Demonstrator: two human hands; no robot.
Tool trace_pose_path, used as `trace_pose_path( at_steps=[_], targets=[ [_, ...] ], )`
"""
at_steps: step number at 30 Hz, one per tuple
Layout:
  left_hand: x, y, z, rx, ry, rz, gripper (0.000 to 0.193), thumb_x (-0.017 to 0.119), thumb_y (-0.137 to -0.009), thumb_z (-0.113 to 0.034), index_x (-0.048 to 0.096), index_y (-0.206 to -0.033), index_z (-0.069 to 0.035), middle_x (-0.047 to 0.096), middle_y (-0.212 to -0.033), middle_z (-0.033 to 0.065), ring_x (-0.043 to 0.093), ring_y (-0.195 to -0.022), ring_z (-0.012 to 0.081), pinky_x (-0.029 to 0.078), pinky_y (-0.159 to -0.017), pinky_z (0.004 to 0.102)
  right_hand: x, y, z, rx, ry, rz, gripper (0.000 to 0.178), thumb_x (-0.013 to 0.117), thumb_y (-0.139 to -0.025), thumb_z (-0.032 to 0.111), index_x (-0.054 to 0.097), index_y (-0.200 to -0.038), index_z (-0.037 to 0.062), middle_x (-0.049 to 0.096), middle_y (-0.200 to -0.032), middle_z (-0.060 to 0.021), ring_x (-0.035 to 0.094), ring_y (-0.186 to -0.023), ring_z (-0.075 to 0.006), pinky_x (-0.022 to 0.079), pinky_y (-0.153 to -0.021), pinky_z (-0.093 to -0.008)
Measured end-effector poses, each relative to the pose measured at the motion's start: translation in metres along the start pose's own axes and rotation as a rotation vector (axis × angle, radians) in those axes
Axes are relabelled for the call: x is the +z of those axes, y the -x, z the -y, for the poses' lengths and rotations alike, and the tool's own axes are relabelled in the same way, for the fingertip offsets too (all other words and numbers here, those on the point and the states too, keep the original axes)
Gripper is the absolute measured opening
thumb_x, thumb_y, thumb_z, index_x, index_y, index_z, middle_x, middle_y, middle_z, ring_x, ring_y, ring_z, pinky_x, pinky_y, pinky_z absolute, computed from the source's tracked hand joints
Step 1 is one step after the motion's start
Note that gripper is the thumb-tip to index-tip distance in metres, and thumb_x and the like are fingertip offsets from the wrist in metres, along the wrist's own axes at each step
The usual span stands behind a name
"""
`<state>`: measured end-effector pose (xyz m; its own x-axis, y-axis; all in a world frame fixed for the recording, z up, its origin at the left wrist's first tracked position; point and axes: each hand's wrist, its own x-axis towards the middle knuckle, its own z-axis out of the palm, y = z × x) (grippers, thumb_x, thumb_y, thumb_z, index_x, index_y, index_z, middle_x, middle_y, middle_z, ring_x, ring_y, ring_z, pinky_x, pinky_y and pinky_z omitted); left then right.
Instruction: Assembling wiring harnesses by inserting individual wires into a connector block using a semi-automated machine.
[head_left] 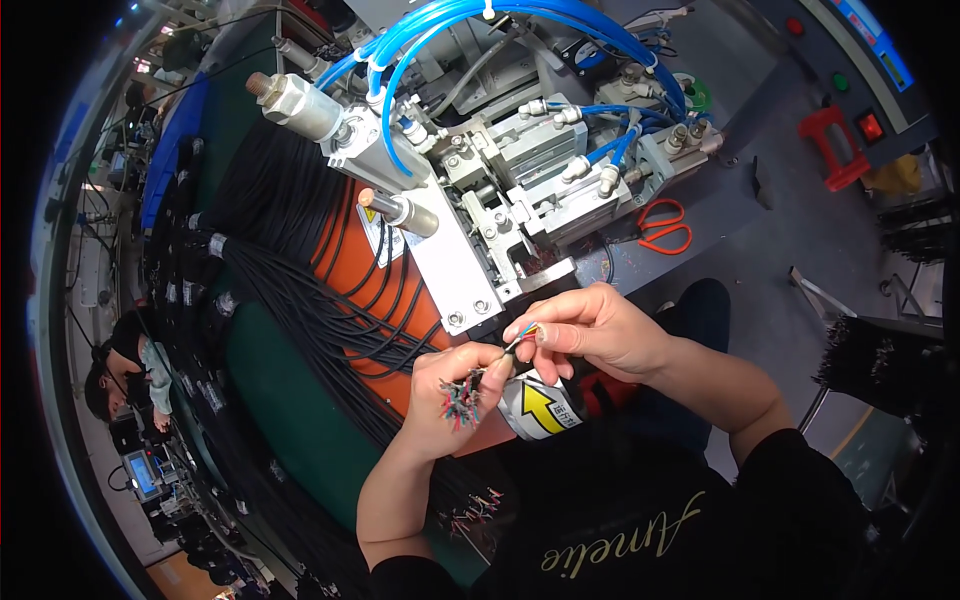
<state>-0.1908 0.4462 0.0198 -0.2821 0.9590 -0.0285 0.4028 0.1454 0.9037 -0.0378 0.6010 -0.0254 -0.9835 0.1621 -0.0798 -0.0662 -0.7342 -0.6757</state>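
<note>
My left hand [425,405] is closed round a bunch of cable ends [461,402], whose short red and grey wire tips stick out of the fist. Between its thumb and forefinger it also grips a single black cable. Fine coloured wires [527,332], blue, yellow and red among them, fan out of that cable's end. Thumb and fingers of my right hand [620,338] pinch these wires. Both hands meet just in front of a metal machine [520,200] with pneumatic cylinders. Below them is a white cylindrical part [535,422] bearing a yellow arrow.
Long black cables [300,300] lie across an orange mat [345,250] and green table [285,420] at left. Red-handled scissors [664,228] lie right of the machine. Blue air hoses [520,8] arch above it. Another person [130,365] sits at far left.
</note>
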Motion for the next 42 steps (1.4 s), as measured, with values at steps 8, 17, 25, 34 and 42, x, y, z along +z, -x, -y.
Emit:
trace_pose_path(
  at_steps=[8,17,25,34,42],
  targets=[
    [-0.01,-0.001,0.003,-0.062,0.172,0.096,0.006,0.063,-0.091,-0.004,0.065,-0.087,0.0,0.066,-0.07,0.0041,0.059,-0.058,0.0091,0.047,-0.055,0.0243,-0.008,-0.005,-0.001,-0.009,0.023,0.072,0.024,0.061,-0.095,0.006,0.065,-0.115,-0.0062,0.068,-0.097,-0.0127,0.067,-0.071,-0.0149,0.049,-0.056,-0.0209],
    [-0.011,-0.004,0.001,-0.096,0.228,0.117,0.005,0.063,-0.09,-0.002,0.064,-0.086,-0.001,0.065,-0.069,0.0019,0.057,-0.057,0.0076,0.045,-0.053,0.0227,-0.004,-0.005,0.004,-0.084,0.221,0.066,0.021,0.06,-0.095,0.004,0.067,-0.113,-0.002,0.07,-0.093,-0.0103,0.065,-0.071,-0.0114,0.048,-0.055,-0.02],
    [0.01,0.005,0.005,0.091,-0.081,0.002,0.009,0.069,-0.083,-0.006,0.064,-0.087,-0.001,0.06,-0.065,0.0049,0.055,-0.053,0.0151,0.045,-0.053,0.0291,0.004,-0.004,0.006,-0.472,1.03,-0.133,0.008,0.066,-0.086,0.006,0.067,-0.088,-0.0013,0.066,-0.079,-0.0078,0.064,-0.06,-0.0166,0.047,-0.049,-0.0265],
    [0.019,0.011,0.0,0.27,-0.613,-0.061,0.059,0.077,-0.058,-0.007,0.063,-0.114,0.001,0.057,-0.094,0.0111,0.06,-0.079,0.0273,0.05,-0.066,0.0372,0.005,0.001,0.005,-0.481,1.675,-0.177,0.009,0.066,-0.079,0.01,0.061,-0.075,0.0035,0.053,-0.07,-0.0081,0.058,-0.056,-0.0291,0.047,-0.049,-0.038],
    [0.021,0.009,0.006,0.28,-0.659,-0.072,0.062,0.076,-0.058,-0.008,0.062,-0.117,0.001,0.055,-0.091,0.0104,0.058,-0.077,0.0266,0.049,-0.066,0.0359,0.0,-0.001,-0.003,-0.505,1.651,-0.171,0.008,0.065,-0.08,0.009,0.061,-0.079,0.0021,0.055,-0.073,-0.0083,0.06,-0.059,-0.028,0.047,-0.051,-0.038]
  ],
)
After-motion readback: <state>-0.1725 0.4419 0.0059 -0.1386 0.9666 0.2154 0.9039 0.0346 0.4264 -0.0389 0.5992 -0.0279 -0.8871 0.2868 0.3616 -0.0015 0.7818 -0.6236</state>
